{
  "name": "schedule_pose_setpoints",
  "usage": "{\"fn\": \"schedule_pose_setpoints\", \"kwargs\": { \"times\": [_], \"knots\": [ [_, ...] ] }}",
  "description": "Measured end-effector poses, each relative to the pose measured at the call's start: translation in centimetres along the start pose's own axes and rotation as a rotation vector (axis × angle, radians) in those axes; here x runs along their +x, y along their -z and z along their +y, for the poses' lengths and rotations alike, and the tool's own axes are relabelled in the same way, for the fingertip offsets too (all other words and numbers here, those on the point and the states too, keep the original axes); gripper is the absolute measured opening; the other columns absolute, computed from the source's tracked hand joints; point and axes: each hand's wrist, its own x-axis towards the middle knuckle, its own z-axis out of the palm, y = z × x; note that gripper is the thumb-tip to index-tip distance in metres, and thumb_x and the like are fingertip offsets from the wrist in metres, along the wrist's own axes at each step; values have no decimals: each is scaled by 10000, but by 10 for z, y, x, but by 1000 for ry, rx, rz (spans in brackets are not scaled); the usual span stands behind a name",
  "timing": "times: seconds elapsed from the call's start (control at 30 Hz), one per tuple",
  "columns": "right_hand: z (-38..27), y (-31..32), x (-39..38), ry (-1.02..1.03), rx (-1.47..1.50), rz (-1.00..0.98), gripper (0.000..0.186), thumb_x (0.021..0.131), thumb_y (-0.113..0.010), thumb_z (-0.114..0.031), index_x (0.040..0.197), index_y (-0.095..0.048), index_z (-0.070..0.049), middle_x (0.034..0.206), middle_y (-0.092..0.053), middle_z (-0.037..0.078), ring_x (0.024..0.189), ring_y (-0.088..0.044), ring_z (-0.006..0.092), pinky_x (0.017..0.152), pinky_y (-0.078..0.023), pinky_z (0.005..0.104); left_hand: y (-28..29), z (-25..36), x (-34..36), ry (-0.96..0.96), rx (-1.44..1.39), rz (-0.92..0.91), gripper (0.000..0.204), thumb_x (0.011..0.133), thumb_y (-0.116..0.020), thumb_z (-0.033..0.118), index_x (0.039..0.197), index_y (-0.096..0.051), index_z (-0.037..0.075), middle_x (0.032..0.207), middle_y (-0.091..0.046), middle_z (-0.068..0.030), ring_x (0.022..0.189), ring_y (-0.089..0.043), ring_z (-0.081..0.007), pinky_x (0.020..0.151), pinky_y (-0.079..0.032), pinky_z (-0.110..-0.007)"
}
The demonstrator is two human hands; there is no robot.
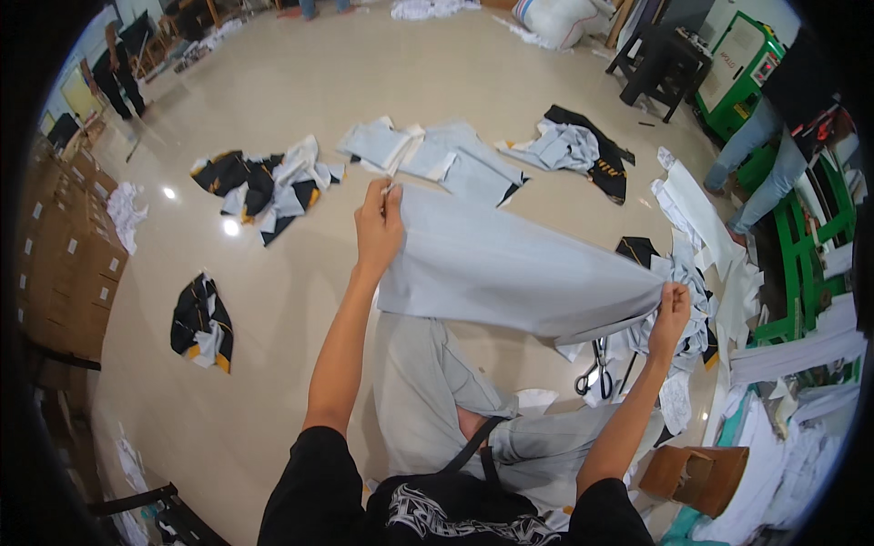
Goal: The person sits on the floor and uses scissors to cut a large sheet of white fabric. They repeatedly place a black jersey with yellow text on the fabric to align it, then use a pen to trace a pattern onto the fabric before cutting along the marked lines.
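From my remote feed, left hand (378, 227) is pinching the upper left corner of one grey cloth (510, 259), stretched above the floor (282, 337); right hand (672, 314) pinches its right end. Looks light, soft and floppy, hardly fragile, so I'd grab corners and keep it taut. My count, left to right: one black bundle (196, 314), three cloth heaps (460, 155) farther out, one pair of scissors (598, 366), another heap (699, 309), one open carton (721, 482).
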Motion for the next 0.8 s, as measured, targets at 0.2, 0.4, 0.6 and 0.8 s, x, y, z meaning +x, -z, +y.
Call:
{"fn": "schedule_pose_setpoints", "kwargs": {
  "times": [0.2, 0.4, 0.6, 0.8],
  "knots": [
    [45, -125, 70, 75, -293, -95, 189, 1012, -657, -196, 1000, -614, -13, 866, -603, 40, 824, -563, 137, 775, -476, 302, -21, -160, 31, 230, 101, -54, 258, 1025, -625, 211, 1156, -623, -12, 881, -671, -175, 721, -632, -188, 673, -501, -348],
    [166, -295, 35, 46, -529, -436, 166, 974, -682, -215, 1015, -657, -56, 967, -737, 121, 938, -716, 279, 844, -544, 414, 67, -345, 20, 208, 591, -217, 200, 989, -621, 147, 1155, -619, 36, 922, -717, -271, 817, -713, -404, 707, -527, -472],
    [178, -366, -3, 236, -662, -565, 188, 952, -648, -198, 1103, -656, -86, 1106, -649, 106, 1111, -601, 304, 930, -428, 496, 119, -372, 13, 206, 821, -298, 156, 1021, -559, 140, 1153, -571, 59, 835, -690, -280, 783, -684, -481, 632, -482, -550],
    [158, -306, -46, 323, -616, -316, 220, 906, -697, -155, 1108, -651, -83, 1161, -637, 86, 1116, -574, 313, 947, -402, 483, 181, -390, 19, 142, 1083, -248, 203, 1063, -491, 207, 1205, -539, 71, 874, -703, -277, 805, -683, -490, 669, -514, -570]
  ]
}}
